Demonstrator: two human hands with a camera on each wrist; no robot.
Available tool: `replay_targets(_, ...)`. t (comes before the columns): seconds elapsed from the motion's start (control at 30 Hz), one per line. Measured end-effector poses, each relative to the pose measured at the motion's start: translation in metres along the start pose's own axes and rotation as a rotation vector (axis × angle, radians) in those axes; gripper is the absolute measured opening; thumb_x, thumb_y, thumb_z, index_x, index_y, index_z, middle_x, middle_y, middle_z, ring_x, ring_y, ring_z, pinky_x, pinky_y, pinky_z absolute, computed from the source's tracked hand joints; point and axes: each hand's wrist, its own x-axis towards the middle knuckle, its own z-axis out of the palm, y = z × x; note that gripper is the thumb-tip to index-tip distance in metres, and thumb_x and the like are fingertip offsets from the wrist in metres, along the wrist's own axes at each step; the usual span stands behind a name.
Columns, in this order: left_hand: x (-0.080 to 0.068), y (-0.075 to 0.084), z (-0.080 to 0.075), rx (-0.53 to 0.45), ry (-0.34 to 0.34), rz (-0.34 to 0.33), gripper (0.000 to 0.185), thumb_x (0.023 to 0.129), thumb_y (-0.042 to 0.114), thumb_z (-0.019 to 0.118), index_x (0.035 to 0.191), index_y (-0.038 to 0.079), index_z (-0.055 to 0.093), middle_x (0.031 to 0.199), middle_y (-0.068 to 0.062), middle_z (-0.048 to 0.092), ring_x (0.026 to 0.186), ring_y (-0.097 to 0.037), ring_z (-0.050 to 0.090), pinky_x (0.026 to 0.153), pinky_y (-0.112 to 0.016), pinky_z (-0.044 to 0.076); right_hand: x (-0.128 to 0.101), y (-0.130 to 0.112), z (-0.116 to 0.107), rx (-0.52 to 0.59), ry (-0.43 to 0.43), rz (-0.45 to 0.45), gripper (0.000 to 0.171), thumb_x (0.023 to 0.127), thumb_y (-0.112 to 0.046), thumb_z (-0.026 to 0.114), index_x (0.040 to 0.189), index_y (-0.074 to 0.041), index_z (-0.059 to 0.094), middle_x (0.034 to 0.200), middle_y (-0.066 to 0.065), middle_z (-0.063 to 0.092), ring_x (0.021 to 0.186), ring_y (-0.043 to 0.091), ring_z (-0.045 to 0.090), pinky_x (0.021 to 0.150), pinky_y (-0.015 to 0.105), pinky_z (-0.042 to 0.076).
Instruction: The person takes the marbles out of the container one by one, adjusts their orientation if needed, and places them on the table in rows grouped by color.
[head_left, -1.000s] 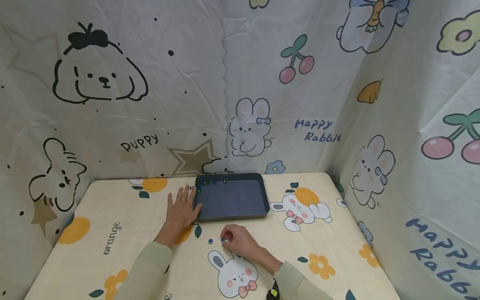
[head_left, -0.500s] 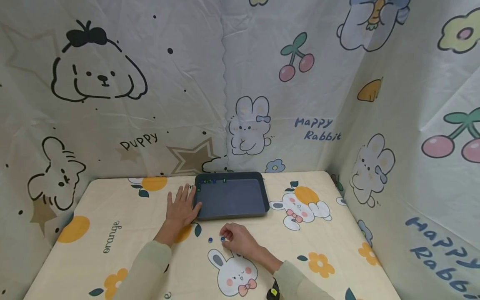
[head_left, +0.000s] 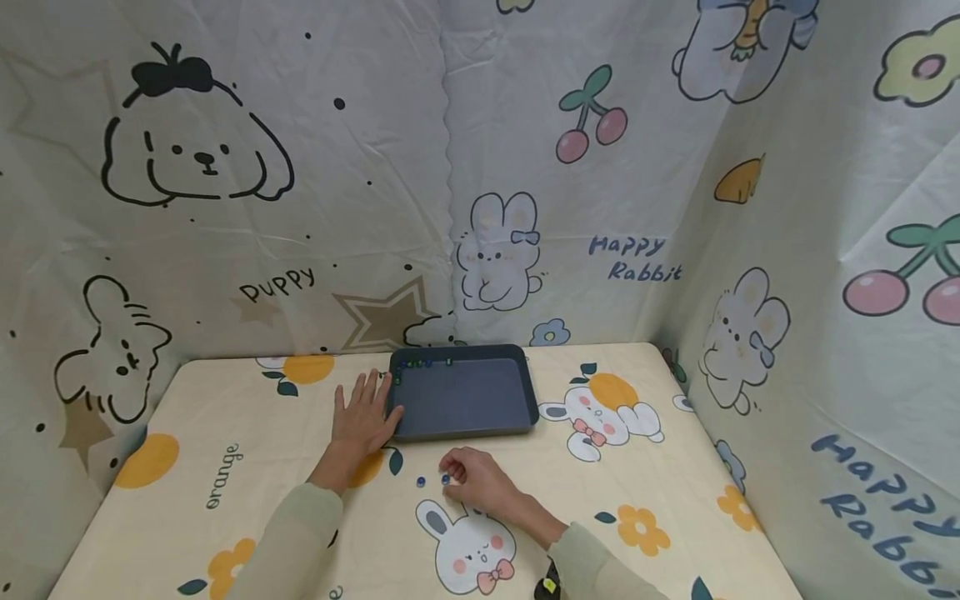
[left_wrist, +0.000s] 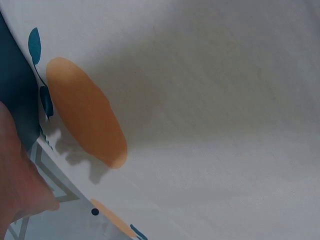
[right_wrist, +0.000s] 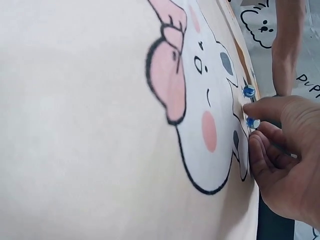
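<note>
My right hand (head_left: 452, 475) rests on the tablecloth in front of the tray, its fingers curled. Thumb and fingertips pinch a small blue bead (head_left: 446, 479) that lies on the cloth. The right wrist view shows this bead (right_wrist: 252, 122) between the fingertips (right_wrist: 265, 107). A second blue bead (head_left: 421, 481) lies loose just left of it, also seen from the wrist as a bead (right_wrist: 248, 91). My left hand (head_left: 365, 415) lies flat on the cloth, fingers spread, thumb against the left side of a dark grey-blue tray (head_left: 465, 400).
Several small green and blue beads (head_left: 420, 364) sit in the tray's far left corner. Printed fabric walls close in the table (head_left: 225, 433) at the back, left and right. The left wrist view shows only cloth and a bit of the left hand (left_wrist: 20, 190).
</note>
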Motion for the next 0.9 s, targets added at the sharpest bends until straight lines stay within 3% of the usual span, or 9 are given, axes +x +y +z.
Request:
replay_targets(0.17, 0.000, 0.001, 0.001, -0.002, 0.006, 0.001, 0.073, 0.104, 0.048, 0.039, 0.160, 0.007, 0.018, 0.164, -0.021, 0.013, 0.150, -0.039, 0.008, 0.115, -0.064, -0.002, -0.001, -0.004, -0.007, 0.069, 0.014, 0.011, 0.022, 0.088, -0.005, 0.073, 0.108, -0.009, 0.066, 0.087, -0.006, 0.060, 0.077, 0.005, 0.055, 0.070, 0.022, 0.050)
replay_targets(0.3, 0.001, 0.000, 0.002, -0.002, 0.002, 0.004, 0.072, 0.104, 0.047, 0.039, 0.160, 0.006, 0.017, 0.164, -0.021, 0.013, 0.150, -0.039, 0.008, 0.115, -0.064, -0.002, 0.004, -0.012, -0.020, 0.110, 0.091, -0.034, 0.018, 0.090, 0.001, 0.066, 0.108, -0.002, 0.066, 0.089, -0.004, 0.061, 0.079, 0.006, 0.057, 0.072, 0.022, 0.052)
replay_targets(0.47, 0.000, -0.001, 0.001, -0.007, 0.015, 0.007, 0.072, 0.104, 0.047, 0.040, 0.160, 0.006, 0.019, 0.164, -0.021, 0.014, 0.150, -0.039, 0.010, 0.115, -0.064, 0.000, 0.027, -0.020, -0.041, 0.108, 0.190, -0.098, 0.020, 0.088, 0.002, 0.068, 0.108, 0.004, 0.067, 0.092, 0.003, 0.067, 0.080, 0.010, 0.063, 0.072, 0.023, 0.054)
replay_targets(0.7, 0.001, -0.001, 0.003, -0.012, 0.008, 0.004, 0.073, 0.104, 0.048, 0.039, 0.160, 0.007, 0.017, 0.164, -0.021, 0.012, 0.150, -0.039, 0.008, 0.115, -0.064, -0.002, 0.080, -0.021, -0.058, -0.036, 0.146, -0.042, 0.027, 0.093, -0.003, 0.067, 0.120, 0.003, 0.066, 0.112, 0.016, 0.070, 0.096, 0.020, 0.068, 0.081, 0.028, 0.055)
replay_targets(0.9, 0.001, -0.002, 0.005, -0.027, 0.018, 0.001, 0.073, 0.104, 0.049, 0.039, 0.160, 0.007, 0.018, 0.164, -0.021, 0.013, 0.150, -0.039, 0.008, 0.115, -0.064, -0.002, 0.129, -0.018, -0.058, -0.177, 0.090, 0.036, 0.034, 0.094, -0.009, 0.069, 0.127, -0.001, 0.064, 0.122, 0.013, 0.068, 0.105, 0.023, 0.067, 0.087, 0.034, 0.055)
